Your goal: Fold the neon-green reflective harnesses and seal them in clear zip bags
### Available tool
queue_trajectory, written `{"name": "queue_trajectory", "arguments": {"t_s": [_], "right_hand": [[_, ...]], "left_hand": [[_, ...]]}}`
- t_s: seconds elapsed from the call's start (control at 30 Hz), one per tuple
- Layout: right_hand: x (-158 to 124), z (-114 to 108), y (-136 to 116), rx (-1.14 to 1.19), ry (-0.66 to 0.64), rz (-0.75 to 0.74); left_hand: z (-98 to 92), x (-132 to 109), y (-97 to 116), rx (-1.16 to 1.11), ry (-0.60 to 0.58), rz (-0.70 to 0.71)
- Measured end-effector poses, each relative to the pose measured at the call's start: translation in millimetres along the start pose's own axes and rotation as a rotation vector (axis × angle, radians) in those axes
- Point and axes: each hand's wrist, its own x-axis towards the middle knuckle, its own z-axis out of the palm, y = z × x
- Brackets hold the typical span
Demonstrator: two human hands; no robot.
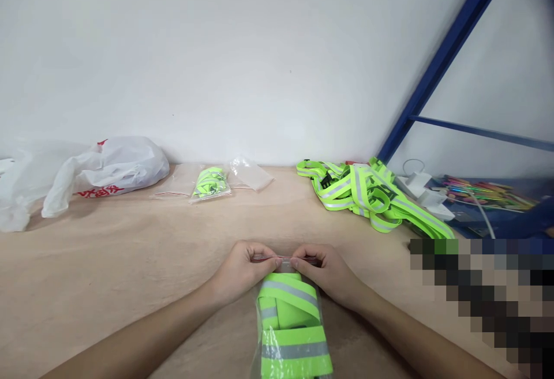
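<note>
A clear zip bag (291, 321) holding a folded neon-green strap with grey reflective bands lies on the wooden table (130, 263) right in front of me. My left hand (242, 269) pinches the bag's far edge from the left. My right hand (326, 272) pinches the same edge from the right. Both hands' fingertips meet at the bag's red-lined zip strip (285, 259).
A heap of loose neon-green reflective straps (367, 194) lies at the back right. One packed bag (210, 183) and flat clear bags (249, 174) sit at the back centre. White plastic shopping bags (99, 168) lie at the back left. A blue metal rack (437, 67), white chargers and cables stand on the right.
</note>
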Motion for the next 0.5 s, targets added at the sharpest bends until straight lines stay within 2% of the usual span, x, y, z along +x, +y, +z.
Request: {"name": "queue_trajectory", "arguments": {"t_s": [0.5], "right_hand": [[-0.4,2.1,-3.2,0.082,-0.041,0.041]], "left_hand": [[1.6,0.9,0.1,-0.039,-0.018,-0.020]]}}
